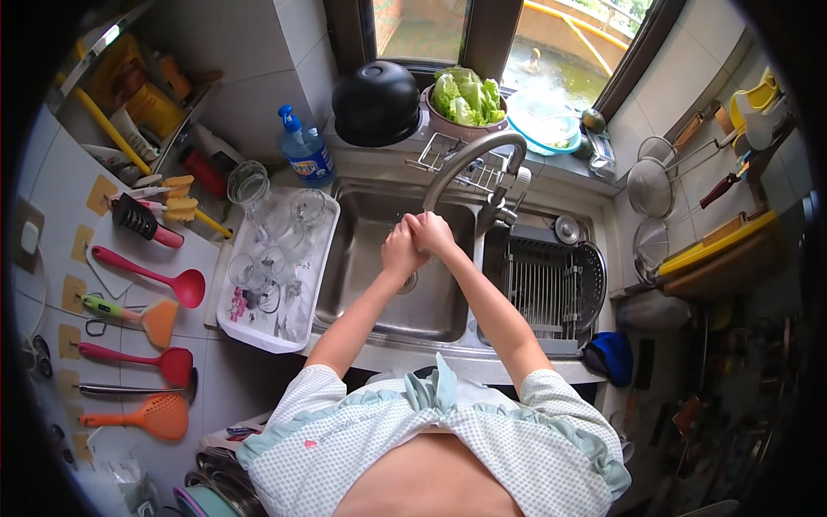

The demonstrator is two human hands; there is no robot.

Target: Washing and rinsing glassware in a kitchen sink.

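Observation:
My left hand [402, 249] and my right hand [431, 231] are pressed together over the left basin of a stainless steel sink [362, 291]. They are directly below the spout end of a curved gooseneck faucet [455, 165]. The fingers overlap, and whether anything lies between the palms is hidden. I cannot make out a water stream behind the hands. Below them, the drain [408, 283] is partly visible past my left wrist. The faucet's base and lever [497, 210] stand at the back, between the two basins.
A white tray [226, 323] with glass cups and a glass pitcher [249, 183] adjoins the sink's left side. Behind stand a blue pump bottle [306, 155], a black bowl [376, 103] and a pot of lettuce [466, 97]. A drying rack [536, 284] occupies the right basin.

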